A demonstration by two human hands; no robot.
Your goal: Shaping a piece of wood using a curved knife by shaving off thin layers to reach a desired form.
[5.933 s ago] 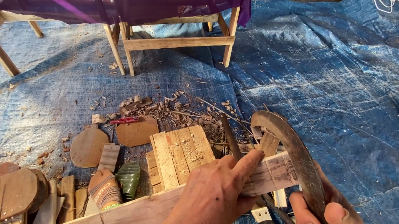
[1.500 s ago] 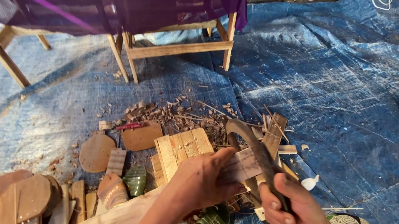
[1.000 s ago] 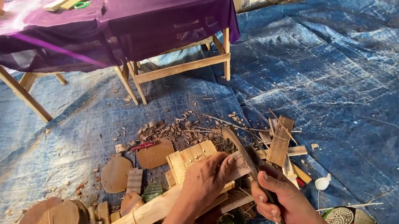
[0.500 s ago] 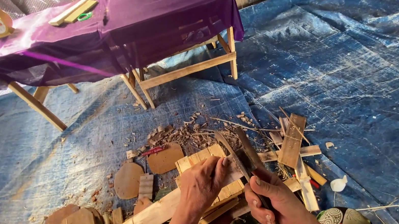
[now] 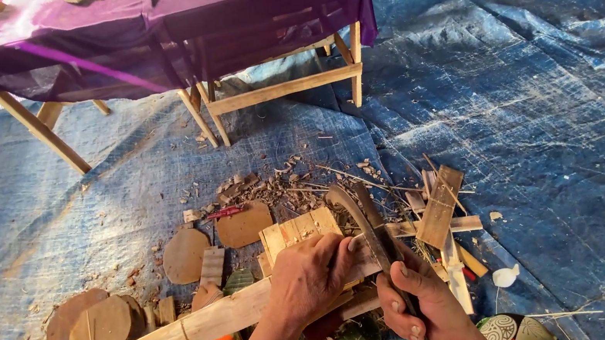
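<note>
While the left hand [image 5: 307,278] presses down, fingers wrapped over a long wooden slat [image 5: 206,324] lying on the blue tarp [image 5: 530,124], the right hand [image 5: 420,304] grips a curved blade [image 5: 359,217] against it.

My left hand [image 5: 307,277] rests on the plank [image 5: 213,320], which lies across the slat block [image 5: 299,233] on the tarp [image 5: 545,122]. My right hand [image 5: 421,302], just right of it, grips the curved blade [image 5: 362,220], apparently touching the plank's far end. Discs [image 5: 243,224] lie behind and to the left. Chips [image 5: 266,186] lie beyond the block; the table [image 5: 143,27] stands farthest back.
</note>
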